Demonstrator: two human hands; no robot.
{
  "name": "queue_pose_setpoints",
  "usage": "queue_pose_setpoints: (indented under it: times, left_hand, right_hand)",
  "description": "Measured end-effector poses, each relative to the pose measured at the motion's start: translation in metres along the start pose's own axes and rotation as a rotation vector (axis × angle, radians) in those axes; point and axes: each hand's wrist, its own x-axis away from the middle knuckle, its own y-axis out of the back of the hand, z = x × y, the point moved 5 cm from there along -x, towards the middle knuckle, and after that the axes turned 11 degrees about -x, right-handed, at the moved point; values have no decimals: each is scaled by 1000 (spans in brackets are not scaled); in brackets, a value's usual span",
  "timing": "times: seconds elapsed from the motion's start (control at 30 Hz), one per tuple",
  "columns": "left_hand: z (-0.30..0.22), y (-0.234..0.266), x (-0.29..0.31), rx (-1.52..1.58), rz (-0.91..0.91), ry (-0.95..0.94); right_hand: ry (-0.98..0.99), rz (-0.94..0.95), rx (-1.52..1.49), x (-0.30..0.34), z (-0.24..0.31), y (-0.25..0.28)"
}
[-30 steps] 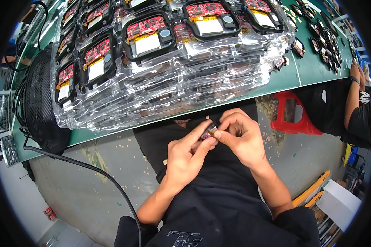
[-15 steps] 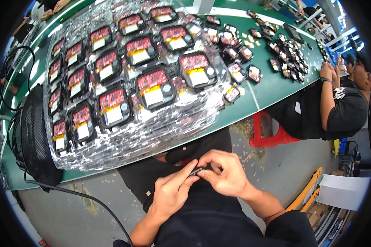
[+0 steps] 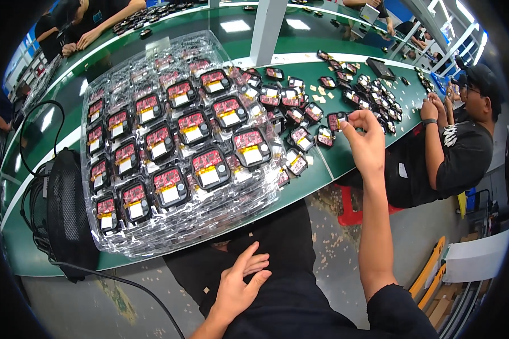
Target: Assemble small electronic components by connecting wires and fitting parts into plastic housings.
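My right hand [image 3: 366, 141] reaches out over the green table, thumb and fingers pinched on the edge of a small black-framed module [image 3: 336, 121] with a red circuit board. Loose modules of the same kind lie just left of it, among them one [image 3: 325, 136] directly below. Over my lap, my left hand [image 3: 238, 284] is empty, its fingers stretched and apart. In front of me to the left rises a stack of clear plastic trays [image 3: 181, 229]; its top tray holds rows of modules [image 3: 208, 167] with red boards, yellow tape and white patches.
A larger pile of modules [image 3: 373, 96] spreads farther right on the green table [image 3: 314, 172], near a black bin [image 3: 380, 68]. A black mesh bag [image 3: 70, 212] with cables sits left. Another person [image 3: 452, 147] sits at right on a red stool [image 3: 348, 212]. A grey post [image 3: 267, 34] stands behind the trays.
My hands were together over my lap, holding a small dark item. They have parted: the right has reached forward and right to a module; the left stays low, opened. The view has shifted.
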Motion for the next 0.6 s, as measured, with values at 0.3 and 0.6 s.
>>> queue_pose_setpoints:
  times: [0.3, 0.6]
  left_hand:
    - [9, 1, 0, -27, 17, 65]
    - [14, 9, 1, -62, 1, 80]
  right_hand:
    - [160, 90, 244, -10, 8, -23]
    - [142, -111, 484, -57, -15, 19]
